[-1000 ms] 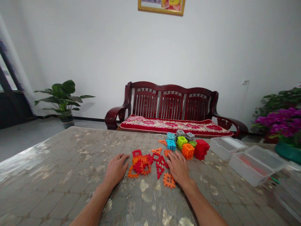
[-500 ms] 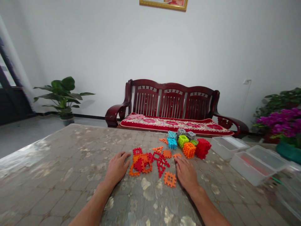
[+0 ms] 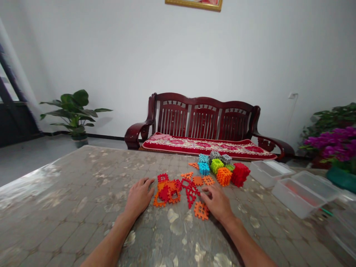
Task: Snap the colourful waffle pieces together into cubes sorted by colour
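resting the left hand (image 3: 139,194) on the patterned table (image 3: 83,193), lower center-left of the frame, with fingers loosely spread and holding nothing, just beside a heap of red and orange pieces (image 3: 167,191); reaching the right hand (image 3: 218,201), center-right, with fingers curling near the loose red pieces (image 3: 190,193) and just beside an orange square piece (image 3: 201,210); leaving it impossible to tell about any pinch between finger and thumb; seemingly picking through the loose flat pieces; probably calling next for a light pinch on one toothed edge, without dragging neighbors; facing overlaps in the heap as a likely snag; leaving little room, up and right of the right hand, before an orange stack (image 3: 224,177); seeing a red stack (image 3: 240,174), a lime stack (image 3: 217,166) and blue stacks (image 3: 204,169) crowding nearby; finding translucent boxes (image 3: 286,196) at right, well apart from both hands; seeing a wooden sofa (image 3: 203,115) beyond
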{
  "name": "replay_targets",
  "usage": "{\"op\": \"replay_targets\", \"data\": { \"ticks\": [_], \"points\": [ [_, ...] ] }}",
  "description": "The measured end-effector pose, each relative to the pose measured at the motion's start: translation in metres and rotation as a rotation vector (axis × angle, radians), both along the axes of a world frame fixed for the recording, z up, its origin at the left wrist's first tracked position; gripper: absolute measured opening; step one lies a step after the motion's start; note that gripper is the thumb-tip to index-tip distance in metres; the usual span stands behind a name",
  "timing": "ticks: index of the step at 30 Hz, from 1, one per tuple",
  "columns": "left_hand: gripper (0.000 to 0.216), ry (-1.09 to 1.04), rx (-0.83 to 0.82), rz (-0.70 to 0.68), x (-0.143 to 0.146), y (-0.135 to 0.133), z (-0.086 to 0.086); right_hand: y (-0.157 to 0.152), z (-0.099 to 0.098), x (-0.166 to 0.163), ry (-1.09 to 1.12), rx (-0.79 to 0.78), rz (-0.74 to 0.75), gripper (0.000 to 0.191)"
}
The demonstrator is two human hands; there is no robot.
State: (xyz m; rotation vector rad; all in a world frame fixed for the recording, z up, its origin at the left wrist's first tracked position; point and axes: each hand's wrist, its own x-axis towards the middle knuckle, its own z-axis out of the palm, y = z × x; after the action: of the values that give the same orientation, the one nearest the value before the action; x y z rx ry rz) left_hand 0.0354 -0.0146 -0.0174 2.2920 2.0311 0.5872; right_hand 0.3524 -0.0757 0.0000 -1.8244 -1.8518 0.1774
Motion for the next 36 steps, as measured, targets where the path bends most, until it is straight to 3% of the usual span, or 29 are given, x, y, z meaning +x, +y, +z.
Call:
{"op": "replay_targets", "data": {
  "ticks": [2, 7, 12, 17, 21, 27, 31, 36],
  "points": [
    [0.04, 0.015, 0.002, 0.001, 0.002, -0.001, 0.0, -0.008, 0.009, -0.002, 0.035, -0.1, 0.068, 0.023],
    [0.042, 0.03, -0.017, -0.002, 0.002, 0.0, 0.0, -0.015, 0.023, 0.003, -0.08, -0.286, 0.277, 0.058],
    [0.042, 0.019, -0.023, -0.011, 0.0, 0.002, -0.001, -0.013, 0.03, 0.004, -0.185, -0.335, 0.32, 0.045],
    [0.042, 0.023, -0.029, -0.02, 0.0, 0.001, -0.001, -0.007, 0.034, 0.016, -0.197, -0.285, 0.212, 0.042],
    [0.042, 0.022, -0.021, -0.018, 0.001, 0.001, -0.001, 0.005, 0.035, 0.031, -0.197, -0.136, 0.111, 0.044],
    [0.041, 0.019, -0.03, -0.012, 0.002, 0.0, 0.001, 0.026, 0.016, 0.037, -0.279, 0.108, 0.077, 0.04],
    [0.041, 0.004, -0.035, -0.014, 0.002, 0.0, 0.001, 0.025, 0.0, 0.033, -0.295, 0.12, -0.041, 0.044],
    [0.042, 0.032, -0.04, -0.012, 0.003, 0.0, 0.002, 0.023, -0.006, 0.021, -0.265, 0.068, -0.175, 0.04]
  ]
}}
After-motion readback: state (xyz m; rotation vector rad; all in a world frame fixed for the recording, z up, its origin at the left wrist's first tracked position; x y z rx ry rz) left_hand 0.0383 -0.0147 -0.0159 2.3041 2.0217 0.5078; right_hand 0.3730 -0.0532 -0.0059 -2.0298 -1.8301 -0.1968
